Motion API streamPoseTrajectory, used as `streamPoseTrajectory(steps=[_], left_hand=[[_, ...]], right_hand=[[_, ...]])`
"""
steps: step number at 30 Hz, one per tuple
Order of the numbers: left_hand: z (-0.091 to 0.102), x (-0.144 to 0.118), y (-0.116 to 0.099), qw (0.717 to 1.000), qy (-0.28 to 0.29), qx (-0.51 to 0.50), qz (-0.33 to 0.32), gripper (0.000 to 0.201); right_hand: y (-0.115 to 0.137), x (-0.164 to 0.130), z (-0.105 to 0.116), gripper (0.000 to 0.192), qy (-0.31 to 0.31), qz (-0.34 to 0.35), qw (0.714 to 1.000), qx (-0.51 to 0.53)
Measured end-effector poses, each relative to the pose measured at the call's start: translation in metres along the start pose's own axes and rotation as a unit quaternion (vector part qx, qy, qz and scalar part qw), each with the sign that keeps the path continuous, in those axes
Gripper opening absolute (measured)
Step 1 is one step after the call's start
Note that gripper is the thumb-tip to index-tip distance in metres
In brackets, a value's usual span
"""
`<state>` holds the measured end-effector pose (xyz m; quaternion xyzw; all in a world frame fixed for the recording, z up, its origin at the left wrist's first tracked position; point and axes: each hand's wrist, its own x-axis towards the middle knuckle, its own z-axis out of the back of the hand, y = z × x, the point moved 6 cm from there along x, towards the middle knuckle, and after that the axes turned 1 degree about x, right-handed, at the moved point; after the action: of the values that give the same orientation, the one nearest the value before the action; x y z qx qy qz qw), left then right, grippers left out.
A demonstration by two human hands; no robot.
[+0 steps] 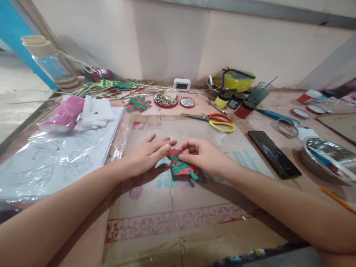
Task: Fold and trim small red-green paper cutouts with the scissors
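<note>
Over a printed cardboard sheet (178, 228), right hand (196, 154) pinches red-and-green cutout (180, 168)

Thumb and fingers are clamped together on the cutout's upper part, near the sheet's middle. Just beside it, the left hand (152, 152) spreads palm down, fingers apart; whether its thumb touches the cutout cannot be told. Scissors (213, 120) lie beyond, a smartphone (272, 154) to the right.

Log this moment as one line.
right hand: pinching red-green patterned piece | left hand: thumb at its edge | scissors: beyond both hands
</note>
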<state>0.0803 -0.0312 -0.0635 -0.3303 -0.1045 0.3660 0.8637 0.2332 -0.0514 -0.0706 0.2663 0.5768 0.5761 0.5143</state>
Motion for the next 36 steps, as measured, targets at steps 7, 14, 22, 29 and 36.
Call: streamPoseTrajectory(steps=[7, 14, 22, 29, 36], left_hand=[[0.002, 0.005, 0.0, 1.0, 0.005, -0.02, -0.004, 0.033], [0.003, 0.005, 0.004, 0.999, -0.014, -0.05, 0.0, 0.034], [0.003, 0.005, 0.001, 0.998, -0.025, -0.051, 0.011, 0.035], [0.001, 0.004, -0.005, 0.999, -0.039, -0.029, 0.002, 0.03], [0.0, 0.004, -0.004, 0.999, -0.036, -0.005, 0.005, 0.026]], right_hand=[[0.004, 0.003, -0.005, 0.011, 0.006, 0.028, 0.999, -0.014], [0.015, -0.025, 0.001, 0.03, 0.056, 0.195, 0.962, -0.181], [0.023, -0.062, -0.005, 0.023, -0.046, 0.49, 0.74, -0.459], [0.012, -0.067, -0.01, 0.022, -0.023, 0.509, 0.704, -0.495], [0.011, -0.071, -0.007, 0.023, -0.01, 0.52, 0.694, -0.498]])
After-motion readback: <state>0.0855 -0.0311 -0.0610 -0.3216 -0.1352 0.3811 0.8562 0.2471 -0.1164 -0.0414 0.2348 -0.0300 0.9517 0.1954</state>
